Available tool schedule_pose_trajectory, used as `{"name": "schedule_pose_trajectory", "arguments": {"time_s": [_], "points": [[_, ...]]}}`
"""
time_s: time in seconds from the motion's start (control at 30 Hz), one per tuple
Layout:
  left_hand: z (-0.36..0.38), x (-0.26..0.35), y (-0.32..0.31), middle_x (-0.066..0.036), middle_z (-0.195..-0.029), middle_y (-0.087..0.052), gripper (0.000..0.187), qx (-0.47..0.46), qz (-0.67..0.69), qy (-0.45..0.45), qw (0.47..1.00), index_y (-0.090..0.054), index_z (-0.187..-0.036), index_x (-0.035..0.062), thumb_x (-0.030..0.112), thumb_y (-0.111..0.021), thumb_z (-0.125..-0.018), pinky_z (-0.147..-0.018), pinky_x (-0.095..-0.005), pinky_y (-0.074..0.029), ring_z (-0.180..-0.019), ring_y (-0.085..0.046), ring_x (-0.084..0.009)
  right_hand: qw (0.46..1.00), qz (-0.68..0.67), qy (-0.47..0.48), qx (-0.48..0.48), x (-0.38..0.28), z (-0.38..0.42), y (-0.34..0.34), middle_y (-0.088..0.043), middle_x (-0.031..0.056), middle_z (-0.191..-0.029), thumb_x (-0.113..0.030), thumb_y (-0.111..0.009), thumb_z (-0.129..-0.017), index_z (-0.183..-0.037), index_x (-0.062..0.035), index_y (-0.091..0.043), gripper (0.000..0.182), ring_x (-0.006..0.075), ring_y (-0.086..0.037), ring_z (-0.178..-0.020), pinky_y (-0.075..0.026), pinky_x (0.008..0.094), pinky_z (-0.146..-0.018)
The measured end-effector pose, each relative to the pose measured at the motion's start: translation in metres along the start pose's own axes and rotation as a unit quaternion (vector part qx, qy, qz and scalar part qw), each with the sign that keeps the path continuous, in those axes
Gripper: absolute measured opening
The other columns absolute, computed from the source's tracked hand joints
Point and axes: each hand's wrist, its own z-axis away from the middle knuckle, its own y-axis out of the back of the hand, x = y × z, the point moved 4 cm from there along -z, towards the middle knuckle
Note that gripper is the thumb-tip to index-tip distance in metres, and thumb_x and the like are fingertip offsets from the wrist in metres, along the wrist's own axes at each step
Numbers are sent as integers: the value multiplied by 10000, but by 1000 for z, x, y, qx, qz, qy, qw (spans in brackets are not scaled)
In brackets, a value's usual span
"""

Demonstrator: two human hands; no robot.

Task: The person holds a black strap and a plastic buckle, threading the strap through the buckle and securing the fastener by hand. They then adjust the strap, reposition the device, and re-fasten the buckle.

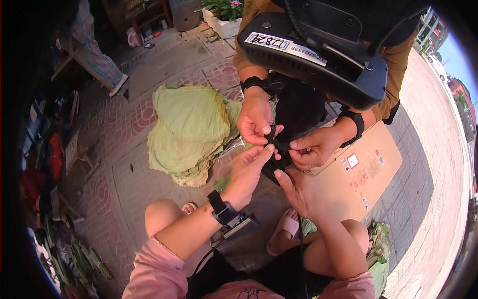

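Note:
My left hand (250,169), with a black strap and small device (225,212) on its wrist, pinches a small black item (270,135) between thumb and fingers. My right hand (297,188) is near the lower end of a dark object; its thumb shows, but what its fingers hold is hidden. A co-worker in brown sleeves faces me. Their one hand (255,117) touches the same black item from above, and their other hand (318,145) is just right of it, fingers bent. Both of the co-worker's wrists carry black bands.
Large green leaves (186,119) lie stacked on the paving, left of the hands. A flattened cardboard box (363,169) is at the right. A black device (313,60) hangs before the co-worker. Another person's legs (97,57) are upper left. A white planter (221,25) stands at the top.

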Motion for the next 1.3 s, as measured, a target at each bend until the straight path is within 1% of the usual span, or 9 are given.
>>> {"name": "schedule_pose_trajectory", "arguments": {"time_s": [0.1,0.2,0.3,0.4,0.5,0.6,1.0,1.2,1.3], "points": [[2,8,-4,3,-888,-657,237,-4,-45,13,999,-666,-948,74,310,-643,-947,-797,-213,-423,-837,-559,-43,953,-294,-25,-63,9,-3,-5,-640,71,-854,-477,-584,-934,-941,-39,-617,438,165,-645,-837,-510,319,-759],[1,16,-19,0,-859,-648,235,5,-12,55,998,-661,-935,75,310,-674,-921,-713,-201,-444,-784,-564,-45,825,-545,-144,-44,14,-10,-31,-630,45,-959,-438,-612,-931,-1037,-63,-609,390,163,-635,-883,-504,303,-783],[-11,-3,-17,1,-841,-636,212,1,-31,61,998,-653,-916,75,286,-678,-911,-610,-191,-441,-723,-562,-45,818,-555,-134,-74,12,-9,-36,-612,26,-1041,-384,-625,-932,-1087,-82,-587,341,155,-623,-936,-504,302,-793],[-11,-6,-22,13,-808,-620,197,43,26,56,997,-647,-907,71,267,-676,-907,-499,-188,-408,-638,-544,-42,829,-538,-138,-59,14,-11,-36,-623,-11,-991,-298,-595,-965,-1083,-96,-609,235,77,-619,-899,-540,238,-741],[-15,-11,-19,28,-775,-603,180,36,15,45,998,-649,-897,73,252,-665,-911,-467,-195,-385,-605,-520,-34,832,-538,-130,-49,17,-12,-38,-615,-12,-970,-292,-598,-961,-1087,-95,-606,233,74,-610,-867,-529,235,-720],[-18,-6,-25,0,-758,-646,161,37,9,65,997,-665,-915,36,196,-662,-905,-491,-205,-462,-616,-587,-47,836,-532,-124,-47,17,-11,-34,-608,-10,-975,-283,-600,-958,-1096,-96,-601,233,81,-602,-862,-516,233,-716],[-15,-19,-19,50,-728,-506,225,51,-29,91,994,-579,-770,114,279,-649,-907,-443,-204,-334,-603,-464,-40,836,-527,-137,-68,24,-11,-37,-611,12,-1028,-278,-613,-943,-1099,-73,-575,260,132,-644,-911,-500,262,-772],[-10,-7,-24,49,-743,-531,183,61,-20,81,995,-581,-766,119,235,-656,-886,-575,-206,-360,-656,-452,-29,842,-520,-129,-62,25,-13,-42,-640,7,-1030,-261,-622,-936,-1145,-69,-577,287,108,-633,-909,-500,256,-769],[-20,-29,-9,36,-671,-560,141,55,0,35,998,-641,-816,67,189,-637,-887,-554,-207,-409,-611,-518,-52,855,-502,-124,-42,28,-15,-35,-638,5,-1059,-259,-628,-932,-1194,-70,-570,328,94,-611,-917,-497,258,-788]]}}
